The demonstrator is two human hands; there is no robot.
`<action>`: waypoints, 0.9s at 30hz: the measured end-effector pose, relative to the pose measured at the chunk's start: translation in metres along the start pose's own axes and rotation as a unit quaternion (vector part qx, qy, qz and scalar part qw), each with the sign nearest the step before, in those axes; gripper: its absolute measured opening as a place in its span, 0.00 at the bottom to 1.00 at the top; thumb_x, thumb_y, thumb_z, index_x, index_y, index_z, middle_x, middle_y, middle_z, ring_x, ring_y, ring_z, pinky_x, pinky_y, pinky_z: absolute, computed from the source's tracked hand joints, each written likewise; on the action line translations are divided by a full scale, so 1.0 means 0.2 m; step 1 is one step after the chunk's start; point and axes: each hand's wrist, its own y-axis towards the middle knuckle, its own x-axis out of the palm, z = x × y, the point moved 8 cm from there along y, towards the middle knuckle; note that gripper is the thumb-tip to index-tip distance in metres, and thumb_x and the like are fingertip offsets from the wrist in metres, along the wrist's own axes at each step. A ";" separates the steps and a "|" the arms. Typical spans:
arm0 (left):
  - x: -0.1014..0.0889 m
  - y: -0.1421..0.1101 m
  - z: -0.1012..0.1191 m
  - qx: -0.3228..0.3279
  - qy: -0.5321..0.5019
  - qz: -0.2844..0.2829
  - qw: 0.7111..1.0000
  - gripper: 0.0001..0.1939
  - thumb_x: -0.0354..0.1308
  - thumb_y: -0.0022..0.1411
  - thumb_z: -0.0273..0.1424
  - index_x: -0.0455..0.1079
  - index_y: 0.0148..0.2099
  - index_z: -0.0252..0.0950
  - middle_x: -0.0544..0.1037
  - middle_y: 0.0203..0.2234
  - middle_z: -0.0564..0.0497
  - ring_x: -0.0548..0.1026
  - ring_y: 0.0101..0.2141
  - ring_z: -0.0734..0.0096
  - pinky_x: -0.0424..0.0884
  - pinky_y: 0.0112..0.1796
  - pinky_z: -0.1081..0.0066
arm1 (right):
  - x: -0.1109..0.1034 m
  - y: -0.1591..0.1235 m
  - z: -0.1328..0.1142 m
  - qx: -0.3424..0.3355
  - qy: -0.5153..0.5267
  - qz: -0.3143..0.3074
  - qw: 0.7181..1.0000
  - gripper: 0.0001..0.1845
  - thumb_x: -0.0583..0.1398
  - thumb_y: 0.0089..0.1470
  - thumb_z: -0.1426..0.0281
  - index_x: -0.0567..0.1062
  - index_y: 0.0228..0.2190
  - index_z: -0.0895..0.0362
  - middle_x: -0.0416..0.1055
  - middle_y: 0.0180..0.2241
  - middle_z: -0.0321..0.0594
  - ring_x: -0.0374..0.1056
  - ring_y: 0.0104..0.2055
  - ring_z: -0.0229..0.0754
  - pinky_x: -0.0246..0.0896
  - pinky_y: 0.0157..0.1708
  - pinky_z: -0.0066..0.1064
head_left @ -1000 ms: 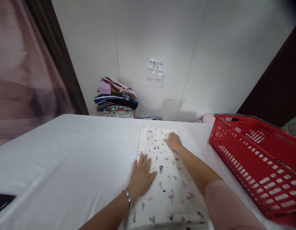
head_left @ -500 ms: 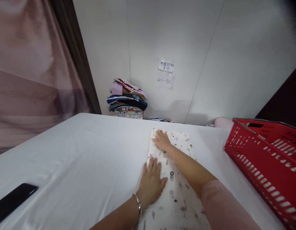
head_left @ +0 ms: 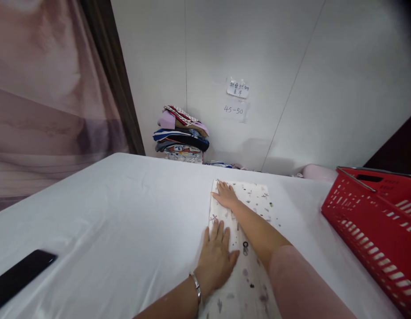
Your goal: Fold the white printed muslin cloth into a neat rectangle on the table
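A folded white cloth with small printed figures (head_left: 255,201) lies lengthwise on the white table (head_left: 125,212). My left hand (head_left: 218,257) rests flat on its left edge near me, fingers stretched out, a silver bracelet on the wrist. My right hand (head_left: 226,196) lies flat on the cloth's far left corner, fingers out, the forearm crossing over the cloth. Neither hand holds anything.
A red plastic basket (head_left: 374,221) stands at the right of the table. A black phone (head_left: 19,277) lies near the left front edge. A pile of folded clothes (head_left: 180,137) sits against the white wall behind the table. A pink curtain (head_left: 42,88) hangs at the left.
My right hand has slid from the cloth's far right corner to its far left corner. The left hand has stayed pressed on the left edge. The view has shifted left, showing the phone.
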 end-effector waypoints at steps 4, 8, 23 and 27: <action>-0.01 0.00 0.00 -0.006 -0.007 -0.011 1.000 0.34 0.33 0.63 0.49 0.50 0.64 0.34 0.47 0.64 0.44 0.36 0.63 0.53 0.40 0.59 0.48 | 0.01 0.01 0.01 -0.005 0.006 -0.030 1.000 0.39 0.38 0.56 0.48 0.45 0.61 0.59 0.33 0.65 0.41 0.28 0.66 0.44 0.25 0.60 0.41; -0.02 0.00 0.00 -0.008 -0.014 -0.017 1.000 0.34 0.34 0.63 0.49 0.51 0.64 0.34 0.46 0.64 0.44 0.37 0.63 0.53 0.40 0.59 0.47 | -0.06 -0.01 0.17 0.018 -0.011 0.014 1.000 0.39 0.38 0.56 0.47 0.47 0.61 0.58 0.35 0.65 0.43 0.28 0.66 0.45 0.24 0.60 0.42; -0.02 0.01 -0.01 -0.005 -0.004 -0.022 1.000 0.33 0.36 0.63 0.48 0.51 0.64 0.35 0.47 0.64 0.46 0.37 0.63 0.55 0.43 0.58 0.50 | -0.08 -0.30 0.54 0.096 -0.035 0.010 0.995 0.35 0.39 0.58 0.51 0.50 0.60 0.58 0.37 0.65 0.43 0.30 0.66 0.46 0.29 0.60 0.43; -0.03 0.02 -0.01 -0.004 -0.004 -0.016 1.000 0.33 0.36 0.63 0.47 0.52 0.64 0.35 0.48 0.63 0.45 0.38 0.63 0.56 0.43 0.58 0.50 | -0.06 -0.63 0.60 0.096 -0.037 -0.002 0.995 0.35 0.41 0.58 0.52 0.51 0.60 0.59 0.39 0.64 0.43 0.31 0.66 0.46 0.28 0.60 0.44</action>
